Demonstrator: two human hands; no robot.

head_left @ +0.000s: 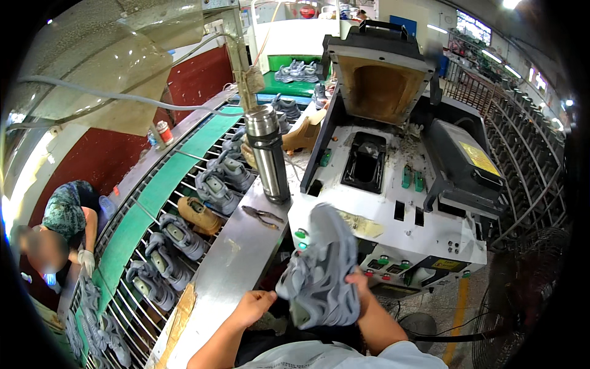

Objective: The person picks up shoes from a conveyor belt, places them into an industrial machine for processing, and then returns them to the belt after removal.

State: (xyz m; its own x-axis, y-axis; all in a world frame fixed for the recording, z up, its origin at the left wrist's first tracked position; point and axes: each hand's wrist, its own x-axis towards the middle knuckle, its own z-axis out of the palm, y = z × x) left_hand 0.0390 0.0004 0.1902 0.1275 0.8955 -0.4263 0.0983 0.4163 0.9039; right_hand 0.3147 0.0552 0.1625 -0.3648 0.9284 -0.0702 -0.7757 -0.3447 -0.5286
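In front of my body a grey sneaker point(332, 270) is held up, toe upward, somewhat blurred. My right hand point(359, 286) grips it along its right side. My left hand point(253, 307) is closed with thumb and fingers pressed together, just left of the shoe; whatever is pinched there is too small to make out. Beyond the shoe stands a white-topped machine point(393, 234), its dark lid point(384, 77) raised over a black recessed bed point(364, 161).
Left, a roller conveyor with a green belt point(132, 230) carries grey sneakers point(169, 258) and a brown shoe point(200, 215). On the metal ledge point(236, 258) are a steel thermos point(268, 157) and pliers point(263, 216). A gloved co-worker point(67, 209) bends over the far side. A fan point(522, 295) stands right.
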